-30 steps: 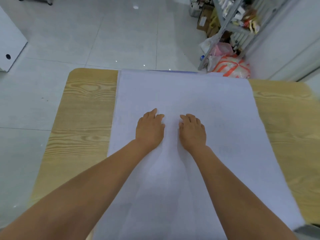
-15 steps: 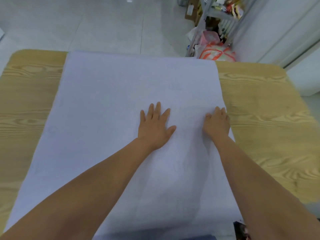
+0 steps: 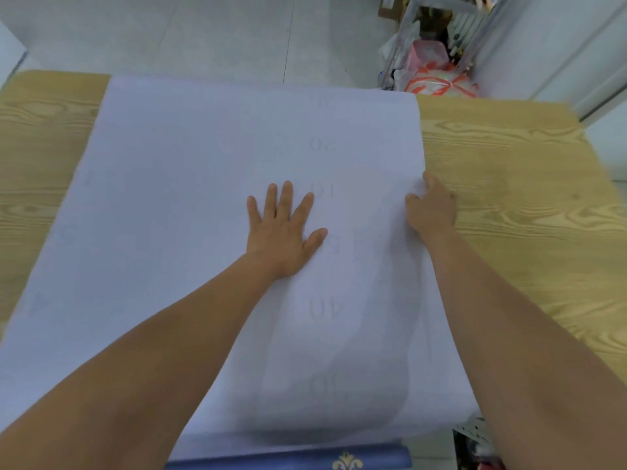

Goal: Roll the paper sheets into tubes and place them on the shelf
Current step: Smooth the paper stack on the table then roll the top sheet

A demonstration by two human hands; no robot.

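Observation:
A large pale lavender paper sheet (image 3: 176,205) lies flat across the wooden table (image 3: 509,184), faint mirrored numbers showing through it. My left hand (image 3: 283,228) presses flat on the sheet near its middle, fingers spread. At the sheet's right edge my right hand (image 3: 431,206) has its fingers curled and pinches the paper's border. A blue patterned strip (image 3: 288,461) shows under the sheet's near edge.
Beyond the table's far right corner stands a metal shelf rack (image 3: 451,32) with clutter and a pink and orange bag (image 3: 437,79) at its foot. Grey tiled floor (image 3: 169,35) lies past the far edge. Bare wood flanks the sheet on both sides.
My right hand slid from the middle of the sheet to its right edge and curled onto it. My left hand flattened with fingers spread. The view shifted right.

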